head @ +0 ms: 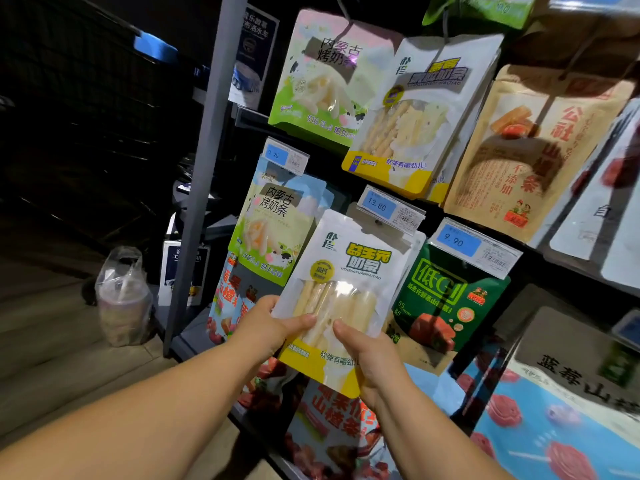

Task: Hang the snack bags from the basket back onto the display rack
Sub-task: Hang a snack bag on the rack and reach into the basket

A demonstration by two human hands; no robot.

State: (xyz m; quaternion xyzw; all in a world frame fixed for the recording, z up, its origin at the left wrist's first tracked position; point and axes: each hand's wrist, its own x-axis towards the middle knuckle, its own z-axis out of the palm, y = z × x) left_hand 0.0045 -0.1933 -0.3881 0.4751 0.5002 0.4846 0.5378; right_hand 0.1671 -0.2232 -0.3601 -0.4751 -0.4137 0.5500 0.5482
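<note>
The white-and-yellow plastic snack bag (pixel 349 271) with a clear window over pale sticks is held up in front of the grey metal display rack (pixel 204 168), between a pale blue-and-green pouch (pixel 273 230) and a dark green pouch (pixel 446 299); its top edge lies just under the blue-and-white price tag (pixel 389 209), though I cannot tell whether its hang hole is on a peg; the left hand (pixel 266 327) pinches the bag's left edge, thumb across the front; the right hand (pixel 370 358) clamps the lower right side likewise, its other fingers hidden behind. The bag looks light, and its glossy film is probably slippery and floppy, so the top may droop or fold away from the peg; the sticks inside could snap if squeezed; a hold nearer the stiffer sealed header, either side of the hole, would likely steer it better.
</note>
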